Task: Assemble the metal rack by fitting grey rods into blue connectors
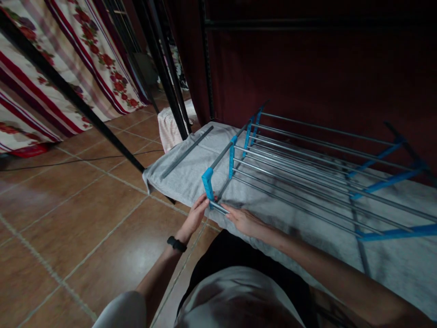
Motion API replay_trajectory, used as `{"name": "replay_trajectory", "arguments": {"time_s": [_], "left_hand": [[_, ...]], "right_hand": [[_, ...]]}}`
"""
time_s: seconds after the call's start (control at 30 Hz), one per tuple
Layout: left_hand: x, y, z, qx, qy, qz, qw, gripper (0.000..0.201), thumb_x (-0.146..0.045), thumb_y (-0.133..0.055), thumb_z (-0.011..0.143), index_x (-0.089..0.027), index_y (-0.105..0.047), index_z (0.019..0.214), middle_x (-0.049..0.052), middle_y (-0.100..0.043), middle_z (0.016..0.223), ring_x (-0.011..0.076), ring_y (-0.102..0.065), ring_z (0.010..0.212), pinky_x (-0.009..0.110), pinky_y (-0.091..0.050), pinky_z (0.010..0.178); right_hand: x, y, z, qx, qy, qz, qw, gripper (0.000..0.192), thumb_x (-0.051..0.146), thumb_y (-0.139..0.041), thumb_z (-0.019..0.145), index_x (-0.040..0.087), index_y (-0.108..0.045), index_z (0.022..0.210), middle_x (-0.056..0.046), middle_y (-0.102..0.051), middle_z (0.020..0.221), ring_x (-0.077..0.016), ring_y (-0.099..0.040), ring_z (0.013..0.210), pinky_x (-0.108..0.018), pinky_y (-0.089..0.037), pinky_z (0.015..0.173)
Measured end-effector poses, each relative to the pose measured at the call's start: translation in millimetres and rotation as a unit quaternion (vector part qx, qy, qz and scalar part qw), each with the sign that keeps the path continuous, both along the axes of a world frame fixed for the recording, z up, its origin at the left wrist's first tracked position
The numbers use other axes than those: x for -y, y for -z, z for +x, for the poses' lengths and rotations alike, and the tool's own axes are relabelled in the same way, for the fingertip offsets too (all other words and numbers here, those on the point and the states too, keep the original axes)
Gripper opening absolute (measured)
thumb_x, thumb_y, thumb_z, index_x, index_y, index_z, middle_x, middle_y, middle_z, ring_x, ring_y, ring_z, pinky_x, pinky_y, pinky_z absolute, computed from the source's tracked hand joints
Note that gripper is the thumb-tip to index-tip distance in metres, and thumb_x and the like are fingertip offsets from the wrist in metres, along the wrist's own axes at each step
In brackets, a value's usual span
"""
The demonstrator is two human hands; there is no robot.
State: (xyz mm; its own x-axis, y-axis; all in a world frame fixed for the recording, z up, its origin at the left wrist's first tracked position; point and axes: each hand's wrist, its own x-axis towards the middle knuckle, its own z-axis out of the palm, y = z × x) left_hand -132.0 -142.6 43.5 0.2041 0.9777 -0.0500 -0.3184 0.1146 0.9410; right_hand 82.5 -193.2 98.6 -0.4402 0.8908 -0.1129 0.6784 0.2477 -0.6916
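Observation:
A rack of thin metal rods with blue plastic joints stands on a grey cloth. At its near left corner is a blue connector (207, 181), fitted on the end of a grey tube (221, 156). My left hand (197, 213) has its fingers closed around the connector's lower end. A short stretch of metal rod (219, 207) runs from that end into my right hand (246, 222), whose thumb and fingers grip it. The rod's far end is hidden behind the right hand. Whether the rod sits fully inside the connector, I cannot tell.
A loose grey tube (187, 151) lies on the grey cloth (175, 182) left of the rack. Black metal poles (78, 98) rise at the left. A floral curtain (92, 50) hangs beyond the tiled floor (112, 232). Behind the rack stands a dark red panel (300, 77).

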Motion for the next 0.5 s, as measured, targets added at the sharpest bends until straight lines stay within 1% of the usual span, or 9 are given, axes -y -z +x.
{"name": "replay_trajectory", "arguments": {"time_s": [0.07,0.17,0.3,0.37,0.43,0.5], "left_hand": [[-8,0.2,-4,0.029,0.04,-0.018,0.999,0.037,-0.042,-0.079,0.077,-0.014,-0.074,0.101,0.01,-0.074,0.097,0.0284,-0.062,0.112,0.04,-0.039,0.104],[-17,3.3,-8,0.057,0.086,-0.026,0.994,0.038,-0.041,-0.085,0.071,-0.014,-0.075,0.095,0.009,-0.073,0.094,0.0272,-0.061,0.11,0.037,-0.041,0.099],[-23,12.8,-7,0.086,0.101,-0.035,0.991,0.04,-0.043,-0.088,0.067,-0.015,-0.074,0.091,0.008,-0.071,0.091,0.0249,-0.062,0.104,0.035,-0.043,0.093],[-24,17.5,-6,0.094,0.105,-0.038,0.989,0.042,-0.045,-0.088,0.066,-0.014,-0.074,0.09,0.008,-0.07,0.09,0.0238,-0.062,0.1,0.034,-0.043,0.09],[-26,20.3,-6,0.099,0.111,-0.039,0.988,0.044,-0.046,-0.088,0.065,-0.014,-0.073,0.091,0.008,-0.07,0.089,0.0231,-0.062,0.098,0.033,-0.043,0.087],[-27,21.0,-6,0.098,0.123,-0.041,0.987,0.046,-0.046,-0.089,0.064,-0.013,-0.073,0.092,0.008,-0.07,0.09,0.023,-0.062,0.097,0.033,-0.043,0.086]], "right_hand": [[-1,-0.8,1,0.004,0.002,-0.016,1.0,0.052,0.033,-0.043,0.101,0.025,-0.044,0.152,-0.009,-0.071,0.124,-0.0237,-0.071,0.105,-0.034,-0.054,0.09],[-2,-3.0,1,0.005,0.004,-0.025,1.0,0.052,0.034,-0.043,0.1,0.025,-0.045,0.151,-0.009,-0.072,0.12,-0.0231,-0.071,0.103,-0.032,-0.054,0.087],[-3,-6.1,1,0.015,0.005,-0.039,0.999,0.052,0.034,-0.041,0.1,0.024,-0.045,0.151,-0.008,-0.073,0.115,-0.0214,-0.071,0.1,-0.03,-0.053,0.085],[-2,-7.7,1,0.015,0.006,-0.046,0.999,0.052,0.034,-0.041,0.101,0.023,-0.044,0.152,-0.008,-0.073,0.117,-0.021,-0.07,0.099,-0.031,-0.053,0.085],[-1,-9.2,1,0.011,0.007,-0.049,0.999,0.052,0.033,-0.041,0.101,0.023,-0.044,0.151,-0.008,-0.072,0.12,-0.0209,-0.07,0.101,-0.031,-0.052,0.086],[-1,-10.4,0,0.009,0.004,-0.041,0.999,0.048,0.03,-0.042,0.1,0.022,-0.048,0.147,-0.008,-0.071,0.119,-0.0206,-0.069,0.102,-0.031,-0.052,0.088]]}}
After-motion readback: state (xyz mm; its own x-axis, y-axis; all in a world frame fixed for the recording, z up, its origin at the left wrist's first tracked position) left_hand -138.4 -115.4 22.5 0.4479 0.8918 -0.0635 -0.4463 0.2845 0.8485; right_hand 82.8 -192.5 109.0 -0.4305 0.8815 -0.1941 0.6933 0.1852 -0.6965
